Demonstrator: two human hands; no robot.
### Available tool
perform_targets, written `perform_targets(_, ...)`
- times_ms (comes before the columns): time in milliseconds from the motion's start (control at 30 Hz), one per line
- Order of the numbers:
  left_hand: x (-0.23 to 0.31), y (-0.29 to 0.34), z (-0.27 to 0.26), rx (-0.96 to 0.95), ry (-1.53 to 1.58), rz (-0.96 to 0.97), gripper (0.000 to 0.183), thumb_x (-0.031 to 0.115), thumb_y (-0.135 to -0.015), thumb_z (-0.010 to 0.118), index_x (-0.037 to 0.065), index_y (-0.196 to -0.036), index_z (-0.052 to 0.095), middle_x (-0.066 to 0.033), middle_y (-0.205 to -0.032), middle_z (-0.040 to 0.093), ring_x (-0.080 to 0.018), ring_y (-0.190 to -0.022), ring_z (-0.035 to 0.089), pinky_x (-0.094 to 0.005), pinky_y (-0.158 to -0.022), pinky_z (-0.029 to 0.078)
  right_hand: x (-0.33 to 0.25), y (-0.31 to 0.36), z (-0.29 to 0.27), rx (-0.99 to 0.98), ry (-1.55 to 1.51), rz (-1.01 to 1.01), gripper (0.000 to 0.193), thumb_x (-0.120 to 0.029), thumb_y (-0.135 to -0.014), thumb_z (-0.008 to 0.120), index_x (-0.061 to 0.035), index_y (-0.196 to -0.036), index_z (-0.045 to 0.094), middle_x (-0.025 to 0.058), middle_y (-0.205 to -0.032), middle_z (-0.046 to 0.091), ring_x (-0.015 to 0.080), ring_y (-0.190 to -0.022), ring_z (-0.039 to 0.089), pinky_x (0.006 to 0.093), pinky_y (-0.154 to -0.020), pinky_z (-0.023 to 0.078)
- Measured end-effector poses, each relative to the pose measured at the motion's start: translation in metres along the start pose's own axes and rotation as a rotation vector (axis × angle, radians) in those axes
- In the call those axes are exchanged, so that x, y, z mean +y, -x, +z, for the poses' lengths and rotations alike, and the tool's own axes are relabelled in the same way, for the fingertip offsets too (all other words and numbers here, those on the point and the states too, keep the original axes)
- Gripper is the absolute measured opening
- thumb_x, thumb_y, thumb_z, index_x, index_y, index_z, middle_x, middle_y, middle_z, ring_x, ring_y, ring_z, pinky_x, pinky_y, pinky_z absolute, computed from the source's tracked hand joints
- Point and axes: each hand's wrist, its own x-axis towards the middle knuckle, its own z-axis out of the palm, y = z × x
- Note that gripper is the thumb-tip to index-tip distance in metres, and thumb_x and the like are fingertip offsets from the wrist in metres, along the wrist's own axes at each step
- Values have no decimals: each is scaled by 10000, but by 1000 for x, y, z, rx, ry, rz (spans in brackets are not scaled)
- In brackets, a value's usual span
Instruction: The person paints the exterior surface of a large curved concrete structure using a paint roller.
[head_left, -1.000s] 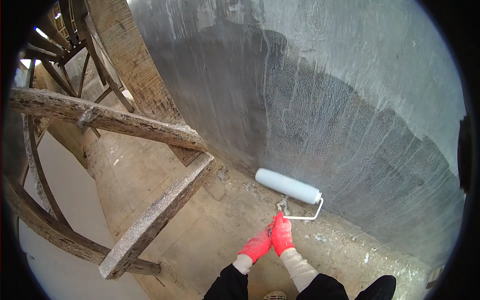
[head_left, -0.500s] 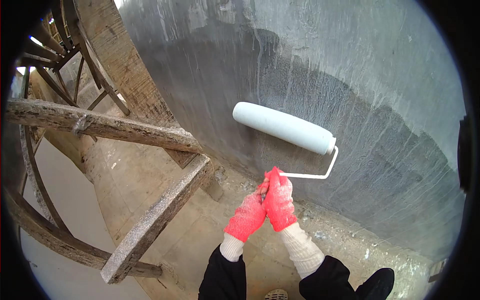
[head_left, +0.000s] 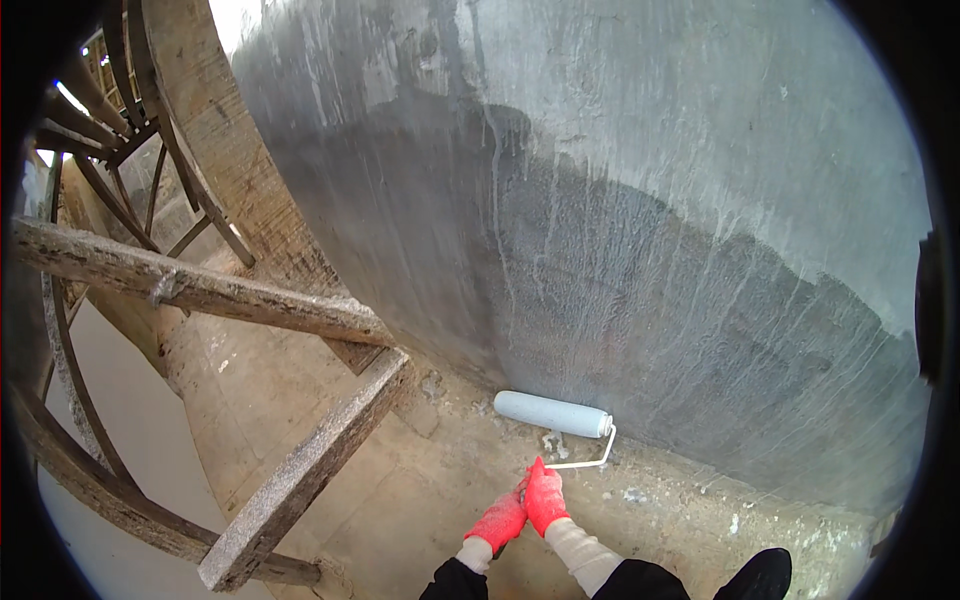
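Observation:
A paint roller (head_left: 552, 414) with a pale blue-white sleeve and a bent white wire frame is down at the foot of the grey wall (head_left: 620, 270). Both my hands wear red-coated gloves with whitish cuffs and are closed together around its handle, which they mostly hide. My left hand (head_left: 500, 520) is lower and to the left. My right hand (head_left: 545, 497) grips just below the wire. Darker, wet-looking grey covers the lower part of the wall, with drips running down from its upper edge.
At the left, a rough wooden frame with a crossbar (head_left: 200, 280) and a slanting beam (head_left: 305, 470) stands on the stained concrete floor (head_left: 370, 530). A wide plank (head_left: 225, 130) leans behind it. My dark shoe (head_left: 760, 575) shows at lower right.
The roller has moved down the wall to its base, and both hands have come down and nearer with it. My grip on the handle stays the same.

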Motion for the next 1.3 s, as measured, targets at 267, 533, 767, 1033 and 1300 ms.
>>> perform_targets(267, 57, -6, -65, 365, -151, 440, 512, 207, -891, 574, 114, -1374, 431, -195, -976, 670, -259, -805, 655, -366, -722, 511, -115, 51, 75, -200, 8, -359, 348, -328, -967, 474, 2, -911, 569, 40, -619, 512, 139, -526, 490, 301, -496, 415)
perform_targets(533, 119, -15, -96, 376, -175, 494, 561, 152, -847, 627, 24, -1352, 419, -209, -1326, 501, -296, -1208, 509, -341, -958, 427, -180, 54, 107, -330, -159, -411, 255, -257, -962, 511, -34, -846, 549, 12, -620, 499, 103, -504, 474, 259, -477, 409)
perform_targets(767, 55, 4, -23, 191, -51, 43, 526, 219, -871, 576, 137, -1367, 420, -185, -822, 665, -256, -568, 637, -381, -521, 492, -37, -8, 32, -108, -6, -219, 293, -321, -949, 528, -49, -843, 548, 11, -606, 483, 115, -456, 454, 266, -415, 364)
perform_targets(1033, -8, -11, 13, -25, -106, -112, 647, 181, -870, 566, 173, -1457, 293, -189, -903, 663, -230, -506, 586, -381, -499, 483, 24, -18, -16, 24, -139, 29, 355, -373, -946, 509, -27, -901, 573, 17, -632, 520, 135, -468, 474, 294, -424, 383)
perform_targets(1300, 70, 4, -48, 189, 48, 403, 468, 37, -893, 503, 43, -1357, 441, -181, -1345, 495, -260, -1247, 475, -331, -1018, 378, -111, 53, 55, -155, -152, -178, 333, -331, -950, 523, -7, -874, 538, 27, -611, 491, 128, -486, 479, 295, -468, 419)
